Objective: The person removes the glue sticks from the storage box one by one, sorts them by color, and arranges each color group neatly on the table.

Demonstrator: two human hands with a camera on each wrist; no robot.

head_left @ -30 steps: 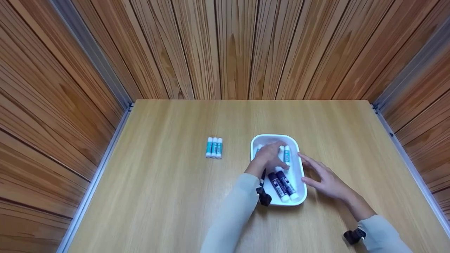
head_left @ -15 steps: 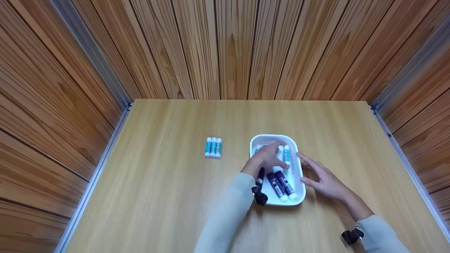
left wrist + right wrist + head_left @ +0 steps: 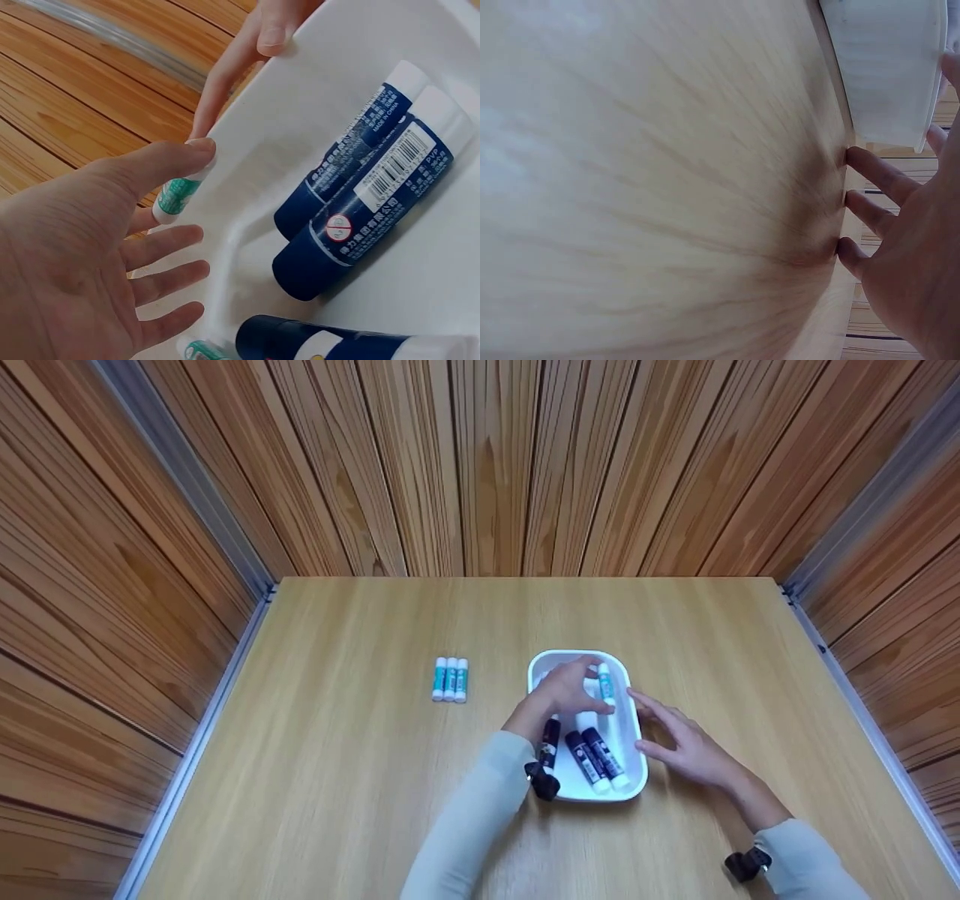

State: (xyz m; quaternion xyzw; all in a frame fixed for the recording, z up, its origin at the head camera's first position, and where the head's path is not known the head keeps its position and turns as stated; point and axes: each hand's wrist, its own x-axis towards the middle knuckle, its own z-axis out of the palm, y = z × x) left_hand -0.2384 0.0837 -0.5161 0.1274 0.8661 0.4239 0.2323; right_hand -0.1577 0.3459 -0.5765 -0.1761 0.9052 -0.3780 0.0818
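A white tray (image 3: 577,797) sits right of the table's middle. In it lie three dark blue glue sticks (image 3: 596,750) and some teal ones. My left hand (image 3: 568,690) reaches into the tray's far half. Its thumb and forefinger pinch a teal glue stick (image 3: 176,196) by its ends against the right wall, while the other fingers stay straight. My right hand (image 3: 675,735) lies open beside the tray's right rim, with fingertips on the table (image 3: 667,187) and the forefinger and thumb at the rim. The dark blue sticks (image 3: 367,202) show close up in the left wrist view.
Three teal glue sticks (image 3: 450,679) lie side by side on the table, left of the tray. Wooden panel walls enclose the table on the far, left and right sides, with metal strips along the side edges.
Both hands hold almost the same pose. The view has shifted slightly, and a third dark blue stick now shows by my left wrist.
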